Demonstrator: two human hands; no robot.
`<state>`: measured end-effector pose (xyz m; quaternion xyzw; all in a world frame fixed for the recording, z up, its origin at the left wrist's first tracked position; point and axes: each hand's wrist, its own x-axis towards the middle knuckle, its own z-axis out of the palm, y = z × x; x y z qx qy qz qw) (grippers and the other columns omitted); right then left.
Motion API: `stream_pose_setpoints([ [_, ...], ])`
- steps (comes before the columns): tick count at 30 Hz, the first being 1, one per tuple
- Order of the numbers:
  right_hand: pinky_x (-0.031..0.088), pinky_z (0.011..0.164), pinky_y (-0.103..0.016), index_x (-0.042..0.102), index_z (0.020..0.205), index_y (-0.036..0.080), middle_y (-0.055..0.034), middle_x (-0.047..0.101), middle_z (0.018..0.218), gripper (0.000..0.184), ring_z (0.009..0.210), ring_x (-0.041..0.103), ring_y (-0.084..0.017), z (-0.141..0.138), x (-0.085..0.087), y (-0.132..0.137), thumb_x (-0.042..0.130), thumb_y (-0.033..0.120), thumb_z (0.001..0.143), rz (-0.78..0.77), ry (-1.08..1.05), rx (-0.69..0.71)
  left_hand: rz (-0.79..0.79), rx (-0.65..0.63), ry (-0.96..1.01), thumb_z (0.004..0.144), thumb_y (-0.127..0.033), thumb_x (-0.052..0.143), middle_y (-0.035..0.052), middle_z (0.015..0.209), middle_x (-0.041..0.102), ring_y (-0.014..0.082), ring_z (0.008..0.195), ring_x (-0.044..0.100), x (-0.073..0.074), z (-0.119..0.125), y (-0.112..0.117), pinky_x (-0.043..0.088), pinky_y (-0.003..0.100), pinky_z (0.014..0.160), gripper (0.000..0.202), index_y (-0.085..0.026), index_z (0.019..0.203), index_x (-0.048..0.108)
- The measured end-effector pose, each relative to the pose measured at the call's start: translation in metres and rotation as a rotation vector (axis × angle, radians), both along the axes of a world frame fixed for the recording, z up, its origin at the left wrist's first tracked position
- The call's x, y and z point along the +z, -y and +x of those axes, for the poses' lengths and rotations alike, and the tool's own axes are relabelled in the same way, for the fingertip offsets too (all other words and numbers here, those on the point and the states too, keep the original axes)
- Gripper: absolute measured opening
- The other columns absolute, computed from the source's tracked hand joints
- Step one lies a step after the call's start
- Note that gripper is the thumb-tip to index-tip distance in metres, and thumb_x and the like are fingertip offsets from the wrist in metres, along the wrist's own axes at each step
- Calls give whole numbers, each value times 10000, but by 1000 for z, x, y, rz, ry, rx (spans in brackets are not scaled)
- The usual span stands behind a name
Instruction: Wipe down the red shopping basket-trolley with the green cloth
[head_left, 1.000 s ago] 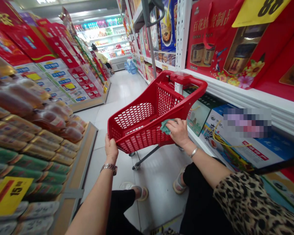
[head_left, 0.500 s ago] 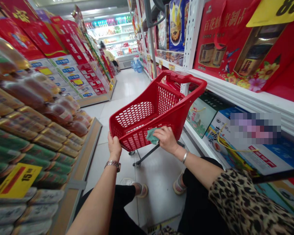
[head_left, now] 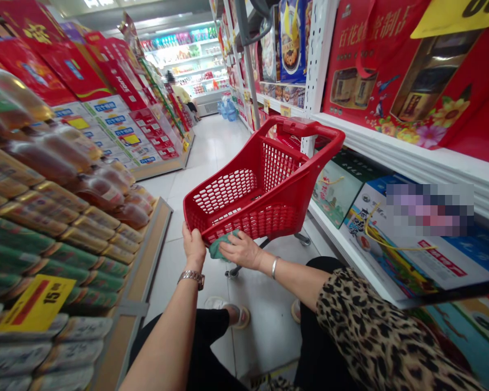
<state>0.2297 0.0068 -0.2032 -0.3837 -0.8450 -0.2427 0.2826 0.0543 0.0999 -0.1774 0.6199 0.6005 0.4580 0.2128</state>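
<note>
A red plastic shopping cart (head_left: pixel 264 184) stands before me on the tiled floor, its push handle up at the far right end. My left hand (head_left: pixel 194 247) is closed round the cart's near left corner. A green cloth (head_left: pixel 222 245) lies under the fingers of my right hand (head_left: pixel 242 251), which presses it on the cart's near side, low and close to my left hand. The basket's inside shows no goods. Part of the cloth is hidden by my fingers.
Stacked cans and bottles (head_left: pixel 57 212) fill the display on my left. On the right, shelves (head_left: pixel 350 136) hold red and blue gift boxes (head_left: pixel 411 233). A person in yellow (head_left: pixel 183 95) is far down the aisle, near water bottles (head_left: pixel 228 108) and a lit cooler.
My right hand has slid the green cloth leftward and slightly down along the cart's side, toward my left hand. The left hand keeps its hold on the corner.
</note>
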Motion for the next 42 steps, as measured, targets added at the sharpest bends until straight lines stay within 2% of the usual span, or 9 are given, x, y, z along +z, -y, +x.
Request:
stream_pose_setpoints([
  [5,328,778,-362,728,1050,214,-39,742,1174,249,1012,561,-198,16,-3,7,488,148,1070,8,-9,-36,9,2,-21,894,-251,433,120,1345,689,266,1242,638,2,1,-2,512,390,1102,612,-160,1494,507],
  [10,299,740,-358,742,991,205,-46,755,1061,274,908,523,-201,56,6,18,484,169,1077,-42,-44,-243,-77,55,14,893,-284,442,135,1393,669,296,1275,624,9,4,0,495,425,1124,623,-157,1499,519],
  [16,296,765,-371,752,1022,206,-79,748,1100,239,954,496,-232,108,28,37,519,163,1049,-272,-99,-489,-123,76,29,888,-301,443,153,1461,629,324,1344,582,17,5,2,453,478,1170,634,-145,1496,531],
  [21,313,801,-376,760,1011,201,-89,729,1138,222,1034,516,-253,137,48,52,563,110,965,-530,-195,-835,-93,56,17,872,-306,442,143,1366,684,308,1276,617,17,2,1,488,452,1130,644,-152,1490,538],
  [24,331,810,-374,771,1030,194,-95,717,1134,226,1083,538,-275,152,54,56,597,113,911,-665,-268,-1044,-78,71,30,865,-312,443,151,1363,682,307,1247,625,15,1,-2,500,444,1111,647,-137,1481,539],
  [27,341,790,-369,781,995,178,-106,719,1112,236,1062,564,-283,164,54,56,580,99,899,-724,-307,-1141,-33,72,47,859,-318,452,144,1334,694,294,1218,632,11,0,-6,502,426,1105,607,-139,1424,583],
  [34,367,784,-363,784,989,176,-119,719,1113,224,1023,557,-273,150,41,52,600,83,903,-721,-276,-1004,-35,78,22,850,-318,454,141,1299,705,313,1191,647,11,-3,-7,516,464,1090,575,-161,1378,619],
  [37,376,794,-371,784,976,185,-128,716,1100,233,1004,537,-269,132,31,47,602,59,903,-661,-235,-816,-10,65,31,860,-321,463,130,1309,702,308,1221,641,9,-3,-7,503,453,1115,585,-169,1409,600],
  [42,370,791,-365,761,1020,204,-92,711,1072,203,969,494,-240,92,15,32,601,91,965,-481,-171,-400,-35,60,32,880,-299,454,143,1367,678,304,1297,607,7,-3,-6,477,448,1149,604,-152,1458,552],
])
